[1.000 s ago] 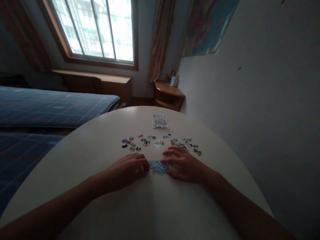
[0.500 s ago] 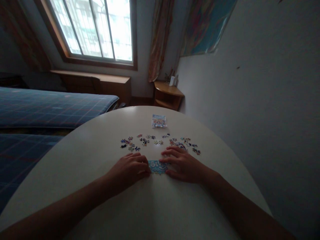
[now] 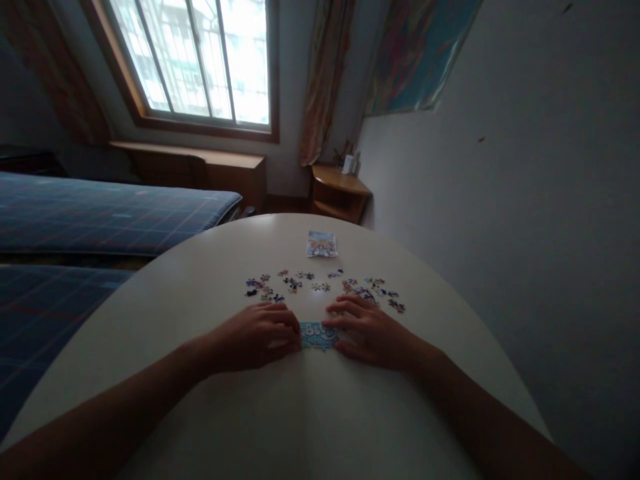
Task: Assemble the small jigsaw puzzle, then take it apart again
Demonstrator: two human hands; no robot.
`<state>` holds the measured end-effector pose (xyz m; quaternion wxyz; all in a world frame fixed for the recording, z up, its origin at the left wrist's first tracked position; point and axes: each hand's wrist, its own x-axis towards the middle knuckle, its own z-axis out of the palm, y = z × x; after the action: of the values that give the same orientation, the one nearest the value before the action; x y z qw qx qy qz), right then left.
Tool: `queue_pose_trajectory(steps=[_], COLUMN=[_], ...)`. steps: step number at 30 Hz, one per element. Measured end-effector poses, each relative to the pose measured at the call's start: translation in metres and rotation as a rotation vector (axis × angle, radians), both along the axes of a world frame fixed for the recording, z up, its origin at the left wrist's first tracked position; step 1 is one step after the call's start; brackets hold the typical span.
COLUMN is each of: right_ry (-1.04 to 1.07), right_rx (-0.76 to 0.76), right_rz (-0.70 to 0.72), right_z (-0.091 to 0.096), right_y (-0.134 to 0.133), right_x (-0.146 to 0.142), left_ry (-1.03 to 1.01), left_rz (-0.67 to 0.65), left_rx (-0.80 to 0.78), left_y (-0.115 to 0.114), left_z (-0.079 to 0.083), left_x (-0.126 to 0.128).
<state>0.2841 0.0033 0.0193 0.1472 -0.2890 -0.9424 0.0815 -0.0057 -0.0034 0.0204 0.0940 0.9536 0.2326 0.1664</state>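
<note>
A joined strip of blue jigsaw puzzle (image 3: 319, 336) with white lettering lies flat on the white table (image 3: 305, 413) between my two hands. At its left end, my left hand (image 3: 263, 335) is curled, with thumb and fingertips closed against the edge. My right hand (image 3: 370, 333) rests over the right end; its fingers are spread and stretched out, some touching the strip. Part of both ends is hidden under the fingers. Loose puzzle pieces (image 3: 293, 284) lie scattered beyond my hands, and another cluster of pieces (image 3: 360, 292) sits just past my right fingertips.
Farther back on the table lies a small printed picture sheet or packet (image 3: 321, 245). A bed with a blue plaid mattress (image 3: 115, 213) stands to the left. The wall (image 3: 500, 233) runs along the right, and a wooden corner shelf (image 3: 340, 183) is behind the table.
The camera view has shifted slightly, so everything sits a little farther right and lower. Both hands stay at the ends of the puzzle strip, with only slight finger movement.
</note>
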Motion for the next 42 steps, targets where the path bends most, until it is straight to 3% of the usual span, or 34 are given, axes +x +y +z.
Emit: queue_pose_trajectory(steps=[7, 9, 13, 19, 26, 31, 42], right_ry=[-0.001, 0.006, 0.021, 0.019, 0.021, 0.016, 0.018], right_rx=[-0.03, -0.037, -0.046, -0.054, -0.047, -0.05, -0.047], right_rz=[-0.001, 0.002, 0.007, 0.006, 0.009, 0.009, 0.001], right_z=[0.001, 0.001, 0.0, 0.001, 0.0, 0.001, 0.0], right_y=[0.0, 0.001, 0.001, 0.0, 0.001, 0.001, 0.001], right_x=[0.0, 0.0, 0.0, 0.0, 0.0, 0.0, 0.0], left_ry=[-0.107, -0.114, -0.042, 0.042, 0.068, 0.008, 0.069], left_rz=[0.665, 0.748, 0.768, 0.931, 0.908, 0.791, 0.593], left_rx=[0.078, 0.064, 0.002, -0.065, -0.087, -0.093, -0.201], left_y=[0.049, 0.056, 0.058, 0.053, 0.047, 0.038, 0.033], left_z=[-0.013, -0.018, -0.023, -0.014, -0.004, 0.002, -0.003], left_x=[-0.053, -0.061, -0.059, -0.059, -0.059, -0.05, -0.042])
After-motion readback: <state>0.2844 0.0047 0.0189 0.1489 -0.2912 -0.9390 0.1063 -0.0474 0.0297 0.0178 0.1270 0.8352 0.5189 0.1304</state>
